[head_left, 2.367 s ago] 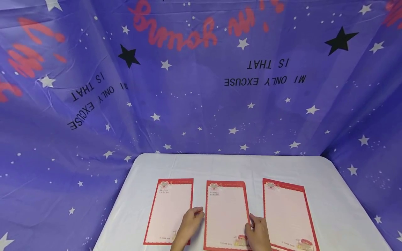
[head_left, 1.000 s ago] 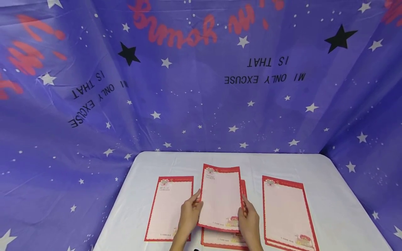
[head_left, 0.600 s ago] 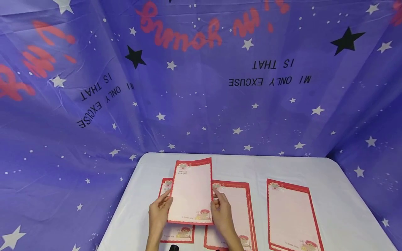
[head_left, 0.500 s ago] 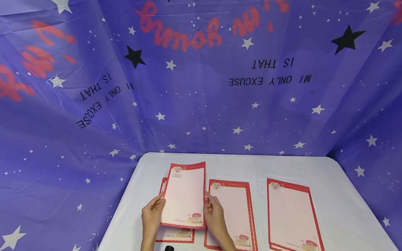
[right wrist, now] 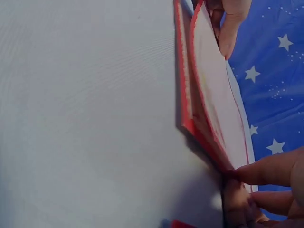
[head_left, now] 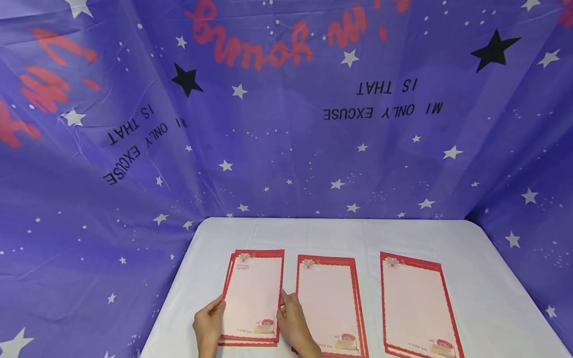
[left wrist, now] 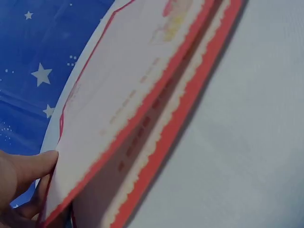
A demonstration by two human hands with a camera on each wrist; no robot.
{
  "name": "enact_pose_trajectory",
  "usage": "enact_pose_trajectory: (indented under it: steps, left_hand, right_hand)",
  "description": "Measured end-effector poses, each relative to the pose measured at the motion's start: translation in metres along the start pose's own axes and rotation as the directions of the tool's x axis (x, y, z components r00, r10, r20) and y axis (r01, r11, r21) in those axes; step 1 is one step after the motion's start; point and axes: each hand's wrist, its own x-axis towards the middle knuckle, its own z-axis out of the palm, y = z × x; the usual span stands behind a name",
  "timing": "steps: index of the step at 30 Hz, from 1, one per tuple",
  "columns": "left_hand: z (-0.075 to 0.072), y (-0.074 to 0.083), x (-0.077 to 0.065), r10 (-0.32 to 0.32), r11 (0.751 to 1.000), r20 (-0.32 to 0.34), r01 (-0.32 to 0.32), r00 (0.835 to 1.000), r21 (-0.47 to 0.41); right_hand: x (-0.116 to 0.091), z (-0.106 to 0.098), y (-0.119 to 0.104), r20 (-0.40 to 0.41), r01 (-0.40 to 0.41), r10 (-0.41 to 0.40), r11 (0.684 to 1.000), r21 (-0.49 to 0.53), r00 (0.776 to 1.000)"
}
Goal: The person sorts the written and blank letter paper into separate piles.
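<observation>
A sheet of red-bordered letter paper, pale pink inside with a few small handwritten lines at its top left, lies over another such sheet at the left of the table. My left hand pinches its left edge between thumb and fingers. On the opposite edge my right hand pinches it too. Both wrist views show a narrow gap between the near edges of the upper sheet and the one beneath. In the right wrist view the right fingers grip a lower corner.
A stack of matching letter paper lies in the middle, partly behind my right hand. Another stack sits to the right, slightly skewed. The white tabletop is enclosed by a purple star-printed cloth.
Both hands have lifted the written sheet off the middle stack, carried it left, and lowered it over the left sheet. The middle stack now shows a sheet without handwriting on top.
</observation>
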Motion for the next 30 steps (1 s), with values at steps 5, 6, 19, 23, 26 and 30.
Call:
enact_pose_trajectory:
  steps: [5,6,19,23,26,30]
  left_hand:
    - [0.004,-0.001,0.000,0.032,0.998,-0.066,-0.028,0.997,0.062]
    - [0.005,-0.001,0.000,0.041,0.997,-0.077,-0.035,0.996,0.072]
    - [0.012,0.003,0.001,0.116,0.983,-0.134,-0.095,0.984,0.154]
    - [0.015,0.005,-0.002,0.160,0.969,-0.162,-0.124,0.974,0.214]
    - [0.021,0.010,-0.004,0.210,0.957,-0.179,-0.165,0.961,0.237]
    - [0.039,0.022,-0.010,0.239,0.961,-0.157,-0.210,0.958,0.182]
  right_hand:
    - [-0.001,0.005,0.000,-0.007,0.009,-0.009,1.000,-0.025,1.000]
    - [-0.001,0.005,0.000,-0.013,0.013,-0.014,0.999,-0.033,1.000]
    - [0.000,0.003,-0.007,0.004,0.027,-0.027,0.982,-0.187,1.000]
    - [0.003,-0.007,-0.011,-0.004,0.007,-0.007,0.983,-0.185,1.000]
    - [0.005,-0.024,-0.011,-0.087,0.002,-0.018,0.983,-0.184,0.996]
    - [0.008,-0.058,-0.006,-0.265,-0.033,-0.027,0.975,-0.222,0.964]
